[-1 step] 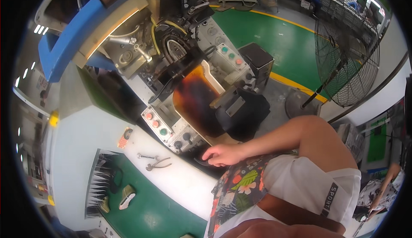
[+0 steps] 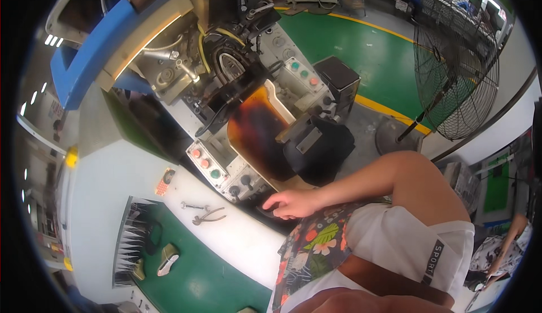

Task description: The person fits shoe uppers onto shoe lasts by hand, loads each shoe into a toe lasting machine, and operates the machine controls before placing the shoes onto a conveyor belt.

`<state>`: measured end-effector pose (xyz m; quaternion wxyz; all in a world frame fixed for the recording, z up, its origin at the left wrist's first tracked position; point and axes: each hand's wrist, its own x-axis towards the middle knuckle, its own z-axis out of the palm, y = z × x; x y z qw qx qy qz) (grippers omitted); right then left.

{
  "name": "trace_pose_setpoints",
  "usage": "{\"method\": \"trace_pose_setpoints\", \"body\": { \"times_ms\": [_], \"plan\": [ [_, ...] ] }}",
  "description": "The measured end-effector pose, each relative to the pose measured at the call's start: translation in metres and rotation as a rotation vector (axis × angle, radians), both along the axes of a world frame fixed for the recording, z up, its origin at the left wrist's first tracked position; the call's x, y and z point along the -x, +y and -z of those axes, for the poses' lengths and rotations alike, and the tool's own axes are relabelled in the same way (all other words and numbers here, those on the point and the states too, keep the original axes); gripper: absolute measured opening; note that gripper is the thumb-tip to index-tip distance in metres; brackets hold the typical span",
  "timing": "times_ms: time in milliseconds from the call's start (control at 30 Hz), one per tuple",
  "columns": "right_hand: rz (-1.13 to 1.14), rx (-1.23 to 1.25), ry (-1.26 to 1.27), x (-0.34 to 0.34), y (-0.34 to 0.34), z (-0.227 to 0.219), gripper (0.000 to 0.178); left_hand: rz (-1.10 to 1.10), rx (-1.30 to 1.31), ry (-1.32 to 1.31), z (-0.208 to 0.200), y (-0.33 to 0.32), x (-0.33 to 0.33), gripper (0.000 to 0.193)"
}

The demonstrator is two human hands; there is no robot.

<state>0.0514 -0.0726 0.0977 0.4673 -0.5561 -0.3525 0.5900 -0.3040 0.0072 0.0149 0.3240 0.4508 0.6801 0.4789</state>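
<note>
Head | right grip (image 2: 292,204) near machine (image 2: 231,99): cannot tell if clenched | pliers (image 2: 210,218), wrench (image 2: 195,206) on worktop (image 2: 248,239)

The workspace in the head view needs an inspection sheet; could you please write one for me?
Surface: white bench strip bordering a green work surface.
Job's things: machine with a button-studded control panel.
Clutter: wrench and pliers on the white strip; shoe-like piece on the green.
Hands: right hand near the machine's front, fingers curled, grip unclear; left hand not in view.
Cables: yellow hose on the machine.
Surroundings: large fan, green floor.
</note>
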Motion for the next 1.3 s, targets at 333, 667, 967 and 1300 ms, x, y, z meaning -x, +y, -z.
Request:
{"method": "trace_pose_setpoints", "body": {
  "times_ms": [333, 667, 967, 1300],
  "plan": [
    [-0.395, -0.211, -0.259, 0.007, 0.026, 0.025, 0.034, 0.223, -0.227, -0.259, -0.014, 0.007, -0.024, 0.067],
    [-0.398, -0.504, -0.316, 0.027, 0.046, -0.022, 0.112, 0.265, -0.226, -1.188, -0.086, 0.031, -0.157, 0.066],
    [-0.353, -0.616, -0.281, -0.042, 0.01, -0.022, 0.079, 0.911, -0.505, -0.749, -0.217, 0.021, -0.201, 0.097],
    [-0.519, -0.409, -0.057, -0.09, -0.006, -0.004, 0.062, 0.811, -0.448, -0.759, -0.215, 0.001, -0.238, 0.073]
  ]
}}
